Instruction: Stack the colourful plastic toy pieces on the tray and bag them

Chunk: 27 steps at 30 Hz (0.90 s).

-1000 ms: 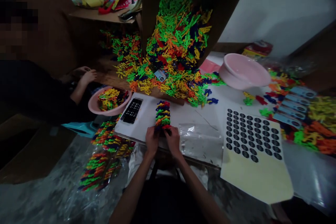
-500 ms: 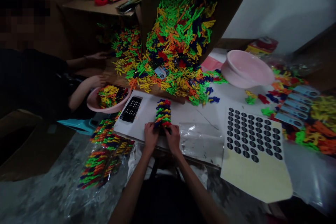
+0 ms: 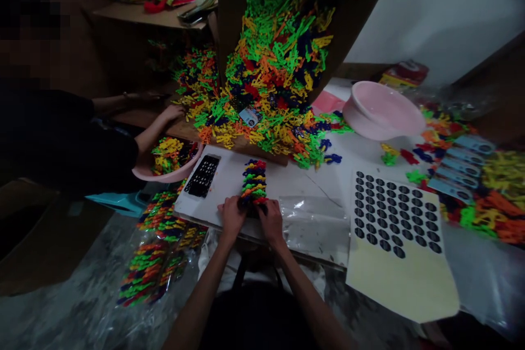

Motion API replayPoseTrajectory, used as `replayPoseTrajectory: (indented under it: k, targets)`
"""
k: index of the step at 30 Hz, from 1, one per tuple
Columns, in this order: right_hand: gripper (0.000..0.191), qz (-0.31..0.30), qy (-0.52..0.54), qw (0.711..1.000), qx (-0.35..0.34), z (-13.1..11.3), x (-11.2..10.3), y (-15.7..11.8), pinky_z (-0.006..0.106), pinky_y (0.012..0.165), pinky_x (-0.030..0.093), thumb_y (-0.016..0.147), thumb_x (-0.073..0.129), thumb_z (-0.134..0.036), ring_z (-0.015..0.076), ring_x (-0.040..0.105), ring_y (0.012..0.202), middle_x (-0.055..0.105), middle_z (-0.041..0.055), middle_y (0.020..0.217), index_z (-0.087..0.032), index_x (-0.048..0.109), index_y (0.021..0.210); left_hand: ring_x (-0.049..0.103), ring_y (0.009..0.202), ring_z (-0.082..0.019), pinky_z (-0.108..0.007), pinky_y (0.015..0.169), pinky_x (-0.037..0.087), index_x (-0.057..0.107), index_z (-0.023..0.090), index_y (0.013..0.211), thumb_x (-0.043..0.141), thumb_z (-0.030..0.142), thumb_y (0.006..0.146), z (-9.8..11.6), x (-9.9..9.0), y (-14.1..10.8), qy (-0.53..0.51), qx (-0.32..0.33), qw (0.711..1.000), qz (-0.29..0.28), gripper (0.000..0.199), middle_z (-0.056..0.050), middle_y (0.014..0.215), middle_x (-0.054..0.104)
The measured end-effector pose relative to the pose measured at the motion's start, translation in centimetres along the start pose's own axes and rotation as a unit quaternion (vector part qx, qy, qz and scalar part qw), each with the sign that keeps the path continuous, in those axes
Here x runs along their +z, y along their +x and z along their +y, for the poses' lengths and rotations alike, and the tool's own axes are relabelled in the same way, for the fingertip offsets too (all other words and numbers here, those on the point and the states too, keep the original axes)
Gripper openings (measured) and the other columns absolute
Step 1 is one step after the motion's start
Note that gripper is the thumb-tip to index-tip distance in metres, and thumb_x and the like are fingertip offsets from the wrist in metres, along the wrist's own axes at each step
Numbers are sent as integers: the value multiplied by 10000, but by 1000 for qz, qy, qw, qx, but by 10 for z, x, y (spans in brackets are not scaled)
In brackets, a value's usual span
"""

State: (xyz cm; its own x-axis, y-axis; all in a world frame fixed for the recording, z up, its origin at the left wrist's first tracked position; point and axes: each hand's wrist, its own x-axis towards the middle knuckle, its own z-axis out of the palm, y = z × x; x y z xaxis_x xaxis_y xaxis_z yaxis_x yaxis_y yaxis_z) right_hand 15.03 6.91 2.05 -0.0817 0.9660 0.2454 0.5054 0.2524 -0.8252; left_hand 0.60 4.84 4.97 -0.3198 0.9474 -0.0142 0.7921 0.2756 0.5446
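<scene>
A row of small coloured plastic figures (image 3: pixel 254 179), in red, blue, yellow, green and orange bands, lies on the white tabletop (image 3: pixel 223 197) in front of me. My left hand (image 3: pixel 233 217) has its fingers closed at the left of the row's near end. Opposite it, my right hand (image 3: pixel 270 222) is closed at the right of the same end. My fingertips are dark and partly hidden, so the exact grip is hard to see. Just right of my right hand lies a flat transparent plastic bag (image 3: pixel 314 213). A black perforated plate (image 3: pixel 202 176) rests to the left.
A large heap of loose figures (image 3: pixel 274 76) spills from behind. A co-worker's hand (image 3: pixel 171 113) reaches toward it above a pink basin (image 3: pixel 164 178). Another pink basin (image 3: pixel 381 112), a sheet of round black stickers (image 3: pixel 397 262) and blue cards (image 3: pixel 459 167) are at right.
My hands stay at the row's near end, with the left fingers slightly shifted. The co-worker's hand has moved from the basin toward the heap. The whole view has shifted slightly.
</scene>
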Motion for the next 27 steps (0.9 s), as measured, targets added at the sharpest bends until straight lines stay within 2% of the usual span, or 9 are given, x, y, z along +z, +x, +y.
replayPoseTrajectory:
  k: [3,9,17,23,27]
  targets:
    - [202,9,-3,1000,-8,0,1,0,368,833,486,957,550,-385,241,574,923,642,72,905,-218,662,943,622,973,-240,-337,829,370,663,190,930,595,303,917,0,2,-2,-19,4,1000,2,132,-78,949,714]
    - [232,15,-5,1000,-3,1,4,-3,371,833,494,975,525,-412,236,577,917,645,70,912,-229,665,947,611,1020,-229,-348,863,341,642,197,958,597,239,908,-7,1,3,-21,51,998,-43,79,-54,973,705]
    - [215,16,-3,1000,-3,1,4,-3,373,834,490,963,550,-404,242,572,926,655,69,901,-232,677,941,608,1030,-233,-350,861,348,657,188,984,577,204,904,-12,-1,7,-39,57,995,-69,115,-70,1010,710]
    - [263,31,6,999,14,2,6,-3,364,810,493,952,565,-449,227,581,871,620,70,925,-212,676,923,612,984,-230,-336,831,359,659,185,940,579,248,919,-12,0,6,-42,40,996,-62,104,-65,942,715]
    - [267,31,1,999,17,1,7,-3,378,840,491,956,554,-453,238,569,914,622,75,928,-215,671,926,613,948,-222,-336,831,357,658,186,915,583,262,925,-11,2,2,-53,35,997,-38,107,-57,913,709]
